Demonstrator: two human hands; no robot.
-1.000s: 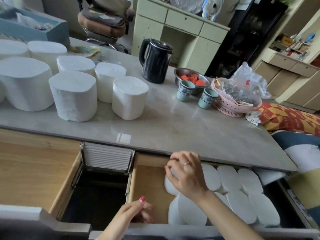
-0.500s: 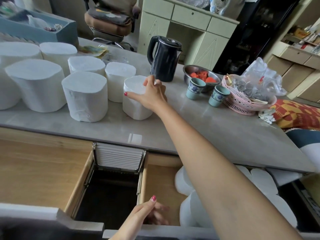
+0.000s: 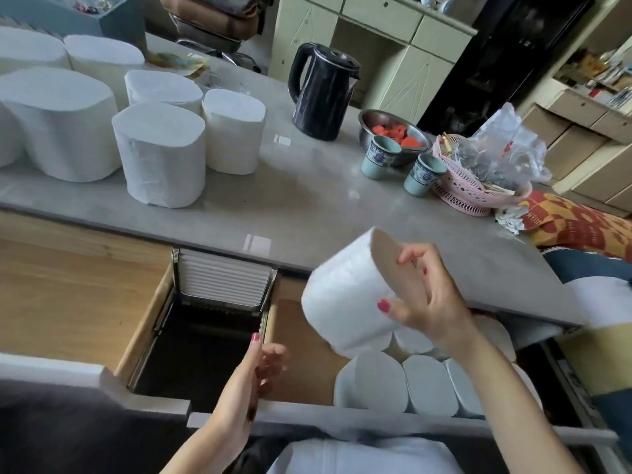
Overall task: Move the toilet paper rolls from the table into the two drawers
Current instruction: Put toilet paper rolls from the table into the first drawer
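Right hand [image 3: 432, 302]: grip is curled round a white, plastic-wrapped toilet paper roll [image 3: 345, 295], thumb on the near side wall, fingers over the flat end face. Roll is tilted, held in air, just above the open wood-lined right drawer [image 3: 301, 350].

Directly below the grip: upright white rolls already packed in the drawer [image 3: 372, 381], filling its right part; bare floor remains to the left of the grip.

Left hand [image 3: 253, 378]: fingers relaxed, holding nothing, near the drawer's left front corner.

Beyond the grip, far left: remaining white rolls [image 3: 160, 155] on the grey stone bench [image 3: 307, 200]. Left drawer [image 3: 68, 295] shows no rolls.

Handling (est.): roll is light, soft, compressible; wrap likely slippery. Hold across end face and side wall w/ moderate squeeze; avoid crushing.
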